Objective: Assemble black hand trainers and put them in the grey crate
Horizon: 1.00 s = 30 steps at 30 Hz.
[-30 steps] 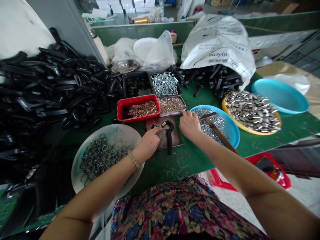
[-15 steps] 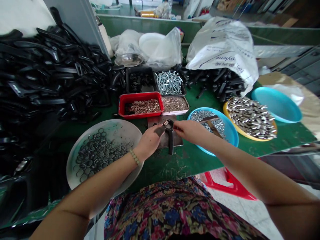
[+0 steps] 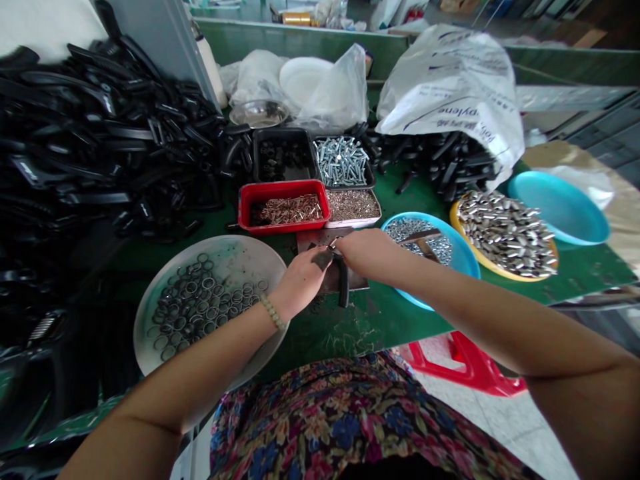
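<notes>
Change: right hand (image 3: 367,252) now much closer to left hand (image 3: 300,283), brought in over the head of black-handled pliers (image 3: 343,293), with only a small gap between both hands.

Left hand: narrow, thumb and fingers pinching one small dark piece (image 3: 323,259) just at the pliers head; beaded bracelet (image 3: 273,313) around the wrist.

Right hand: fingers curled downward and close together, fingertips hidden behind the knuckles; holding something or nothing, cannot tell.

Black-handled pliers: between both hands, head under the fingers, handle pointing down toward the body, resting on dark metal plate (image 3: 320,238).

Left of left hand: grey round plate (image 3: 250,257), full of dark metal rings (image 3: 200,307).

Beyond the hands: red tray (image 3: 285,187) with copper-coloured pins, metal tray (image 3: 353,205) with tiny pins, black tray (image 3: 283,133) with small dark parts, bolts (image 3: 341,162) in another tray.

Right of right hand: blue bowl (image 3: 450,247) with steel nuts (image 3: 417,233) and wooden-handled tool (image 3: 425,240); further, yellow plate (image 3: 500,257) with short metal cylinders (image 3: 507,233).

Far from the hands: heap of black plastic parts (image 3: 100,133) on the left side, white polypropylene sack (image 3: 450,80) on the far right.

Under the hands: green bench (image 3: 380,327).
</notes>
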Each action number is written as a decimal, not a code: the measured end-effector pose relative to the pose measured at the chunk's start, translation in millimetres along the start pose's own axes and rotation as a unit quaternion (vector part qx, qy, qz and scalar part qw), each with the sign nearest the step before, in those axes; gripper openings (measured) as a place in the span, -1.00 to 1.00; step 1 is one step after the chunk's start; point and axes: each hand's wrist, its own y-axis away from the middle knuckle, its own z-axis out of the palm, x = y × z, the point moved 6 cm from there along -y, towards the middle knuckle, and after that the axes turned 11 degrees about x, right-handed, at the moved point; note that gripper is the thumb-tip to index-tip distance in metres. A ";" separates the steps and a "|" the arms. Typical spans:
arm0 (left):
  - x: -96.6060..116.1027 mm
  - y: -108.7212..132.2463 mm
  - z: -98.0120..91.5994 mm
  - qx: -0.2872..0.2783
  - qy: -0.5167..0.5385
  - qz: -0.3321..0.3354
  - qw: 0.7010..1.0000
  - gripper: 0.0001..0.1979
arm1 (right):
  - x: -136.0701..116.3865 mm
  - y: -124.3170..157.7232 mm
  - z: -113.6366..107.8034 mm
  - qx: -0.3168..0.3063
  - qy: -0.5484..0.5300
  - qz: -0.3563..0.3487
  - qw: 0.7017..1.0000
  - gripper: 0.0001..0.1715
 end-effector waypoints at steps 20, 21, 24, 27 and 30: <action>1.8 -16.1 -14.4 -0.013 0.008 -0.091 0.996 -0.75 | 54.8 56.4 65.6 0.277 -0.392 0.264 0.837 -0.77; 3.0 -20.0 -14.0 -0.013 -0.006 -0.086 0.996 -0.75 | 54.7 57.9 62.3 0.289 -0.313 0.241 0.872 -0.69; 9.0 -30.1 -9.6 -0.020 -0.068 -0.048 0.996 -0.76 | 48.5 64.0 57.9 0.292 -0.150 0.192 0.925 -0.50; 14.3 -33.9 -2.2 -0.039 -0.135 -0.003 0.990 -0.75 | 43.8 74.7 54.2 0.291 -0.098 0.176 0.935 -0.51; 16.7 -33.6 2.4 -0.043 -0.179 0.021 0.983 -0.72 | 45.2 88.0 52.5 0.293 -0.098 0.172 0.935 -0.58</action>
